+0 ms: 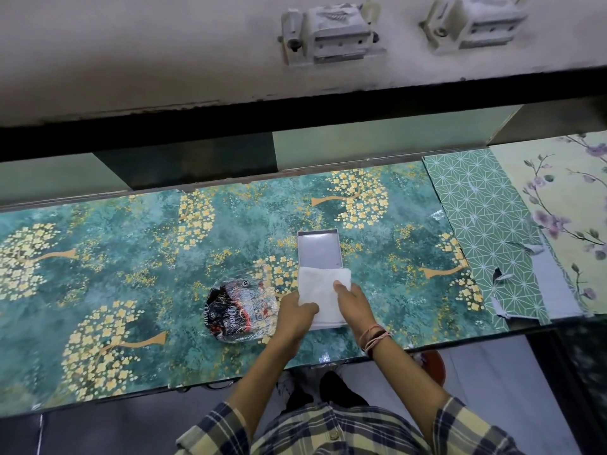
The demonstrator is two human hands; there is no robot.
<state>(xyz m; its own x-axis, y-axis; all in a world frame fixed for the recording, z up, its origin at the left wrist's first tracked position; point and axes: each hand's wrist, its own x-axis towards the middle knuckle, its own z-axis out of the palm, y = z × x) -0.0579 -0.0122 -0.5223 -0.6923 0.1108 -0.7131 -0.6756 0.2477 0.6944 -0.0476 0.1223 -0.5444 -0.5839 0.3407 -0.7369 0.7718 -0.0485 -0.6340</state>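
A folded white cloth or paper [323,292] lies on the green floral countertop [131,257], its far edge overlapping the near end of a shallow open grey box [319,249]. My left hand [295,315] grips the cloth's near left corner with curled fingers. My right hand [353,302] holds its right side, fingers bent over the top. A round item in clear wrap with black and red print [241,308] sits just left of my left hand.
Green geometric paper [486,231] and pale floral paper [565,208] cover the counter's right end. A grey wall ledge with two metal fittings [328,31] overhangs at the back. An orange-red round object [433,366] sits on the floor below the counter's front edge.
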